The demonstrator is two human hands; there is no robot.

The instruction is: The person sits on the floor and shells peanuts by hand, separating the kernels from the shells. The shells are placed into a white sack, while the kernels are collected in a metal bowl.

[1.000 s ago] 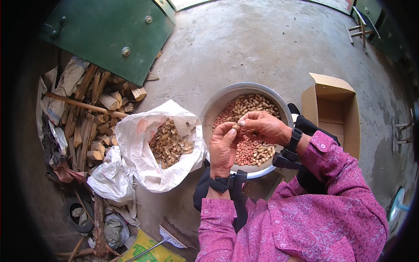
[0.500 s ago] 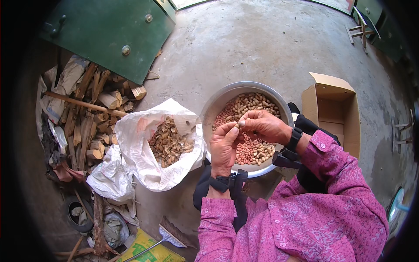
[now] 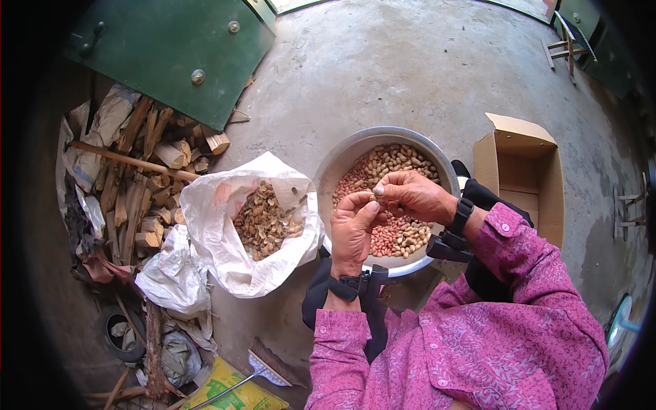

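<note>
Above a wide metal basin (image 3: 333, 154) my two hands meet fingertip to fingertip. My left hand (image 3: 352, 229) pinches a small peanut between thumb and forefinger, mostly covered by the fingers. From the right my right hand (image 3: 415, 196) closes thumb and forefinger on that same peanut. Inside the basin, unshelled peanuts (image 3: 400, 162) lie along the far side and lower right. Red shelled kernels (image 3: 388, 239) fill the left and near middle. Left of the basin, a white woven sack (image 3: 205, 198) gapes around a heap of broken peanut shells (image 3: 260, 222).
An open cardboard box (image 3: 485, 164) stands right of the basin. Split firewood (image 3: 137, 191) is piled at the left below a green door (image 3: 157, 61). A yellow bag (image 3: 229, 386), a long-handled brush (image 3: 270, 369) and a small tyre (image 3: 123, 335) lie near the lower left.
Both hands stay joined at the fingertips over the basin. The left fingers and thumb have shifted very slightly rightward; the basin and sack look the same.
</note>
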